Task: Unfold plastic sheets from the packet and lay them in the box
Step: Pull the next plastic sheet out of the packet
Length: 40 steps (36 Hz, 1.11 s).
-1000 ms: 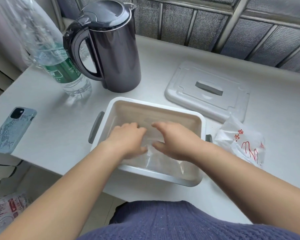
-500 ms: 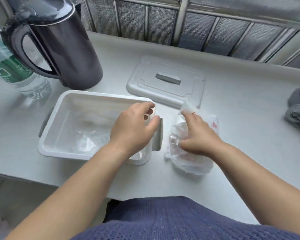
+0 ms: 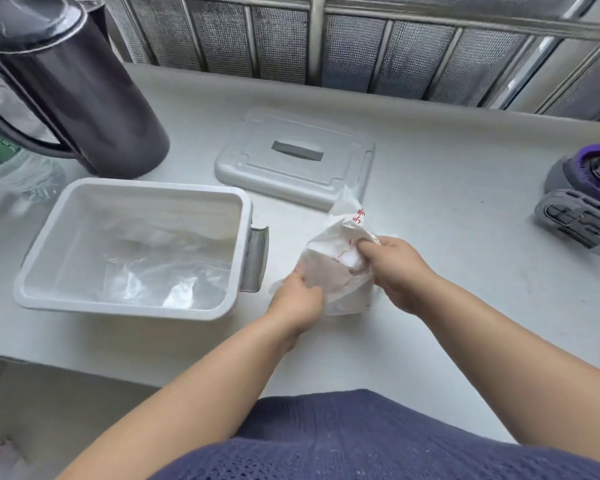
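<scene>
Two hands on the packet in the head view, just right of the box on the white counter. The left hand grips its lower side, and the right hand curls its fingers over the open mouth, pinching the film there. One clear sheet lies crumpled on the box floor. It's light, limp, clingy stuff, I'd judge. Best to pinch a single corner and draw slowly, or several layers may come out together.
</scene>
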### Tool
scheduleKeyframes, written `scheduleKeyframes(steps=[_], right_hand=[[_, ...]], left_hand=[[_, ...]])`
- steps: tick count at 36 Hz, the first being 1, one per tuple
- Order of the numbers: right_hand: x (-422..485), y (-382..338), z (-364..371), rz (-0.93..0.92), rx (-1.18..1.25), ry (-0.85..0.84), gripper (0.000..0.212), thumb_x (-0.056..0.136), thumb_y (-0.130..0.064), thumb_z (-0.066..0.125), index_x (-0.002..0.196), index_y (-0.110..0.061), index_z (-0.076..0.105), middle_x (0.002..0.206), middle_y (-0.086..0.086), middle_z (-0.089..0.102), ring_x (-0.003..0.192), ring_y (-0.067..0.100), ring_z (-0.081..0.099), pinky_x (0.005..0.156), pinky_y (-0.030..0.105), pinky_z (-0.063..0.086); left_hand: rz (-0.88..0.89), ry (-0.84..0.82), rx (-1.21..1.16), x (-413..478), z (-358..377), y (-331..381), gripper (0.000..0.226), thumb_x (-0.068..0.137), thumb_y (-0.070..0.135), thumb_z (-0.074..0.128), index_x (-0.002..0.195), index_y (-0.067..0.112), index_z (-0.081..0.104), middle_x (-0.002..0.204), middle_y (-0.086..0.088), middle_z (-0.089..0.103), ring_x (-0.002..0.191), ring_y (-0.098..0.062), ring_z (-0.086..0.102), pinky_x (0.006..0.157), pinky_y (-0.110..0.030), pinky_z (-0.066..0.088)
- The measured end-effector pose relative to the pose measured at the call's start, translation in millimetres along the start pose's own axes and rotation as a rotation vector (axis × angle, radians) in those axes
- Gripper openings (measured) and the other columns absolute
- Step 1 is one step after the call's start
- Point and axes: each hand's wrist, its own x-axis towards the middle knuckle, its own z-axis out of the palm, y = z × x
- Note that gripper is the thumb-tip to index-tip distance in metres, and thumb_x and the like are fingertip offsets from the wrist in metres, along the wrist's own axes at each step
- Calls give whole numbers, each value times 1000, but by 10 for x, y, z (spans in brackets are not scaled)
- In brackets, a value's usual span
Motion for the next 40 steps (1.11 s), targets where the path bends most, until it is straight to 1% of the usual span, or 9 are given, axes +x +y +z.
scheduleKeyframes(steps=[4,8,12,16,19,24,27,34,40], right_hand=[[26,3,40,55,124,-54,18,95,-12,47,85,-11,61,71,5,63,64,23,58,65,32,45],[84,29,47,36,54,-36,12,93,-20,52,83,-17,57,77,3,62,65,18,58,60,28,45],[127,139,-3,-59,-224,-36,30,82,-39,67,102,-18,61,97,-2,64,89,15,61,77,28,48],[131,151,-49,-76,-278,-36,13,86,-16,59,73,-12,61,71,1,59,68,17,56,59,23,41],[186,140,-89,-32,-198,-18,17,86,-9,50,84,-4,66,79,10,65,75,23,60,67,33,45],[215,122,-143,-25,-90,-63,17,92,-9,48,90,-10,65,86,10,67,77,21,62,72,35,49],[218,91,-176,-17,-33,-103,14,93,-10,49,94,-8,63,80,7,61,69,18,56,60,26,42],[157,69,-256,-28,1,-218,21,85,-18,68,105,-13,63,97,7,72,89,22,70,79,33,54],[234,123,-274,-122,-385,232,10,88,-21,59,86,-11,61,83,6,65,84,26,62,68,33,48]], left_hand=[[-62,122,-100,153,-1,-8,31,89,12,53,117,0,58,69,3,51,55,-9,45,41,-15,33],[-107,121,-76,201,20,11,40,74,24,64,110,8,60,93,-4,67,75,-17,62,60,-22,48],[-89,69,-67,282,82,19,34,75,22,70,105,14,58,101,-3,67,93,-21,65,77,-33,52],[-33,111,-87,367,131,31,26,80,15,68,102,20,54,97,2,64,92,-20,63,76,-31,50],[-2,141,-101,382,160,70,28,82,17,67,106,21,52,100,3,62,93,-19,62,79,-31,50],[16,104,-127,406,223,109,37,84,23,68,116,22,50,106,4,62,94,-16,60,76,-27,46],[-64,43,-145,434,240,136,34,81,24,71,108,19,51,100,2,62,86,-15,61,67,-27,46],[15,25,-124,451,287,208,17,89,17,59,75,19,50,67,4,53,57,-11,47,51,-22,35],[124,111,104,434,190,274,9,91,21,53,97,15,55,86,-1,62,79,-21,58,66,-33,46]])
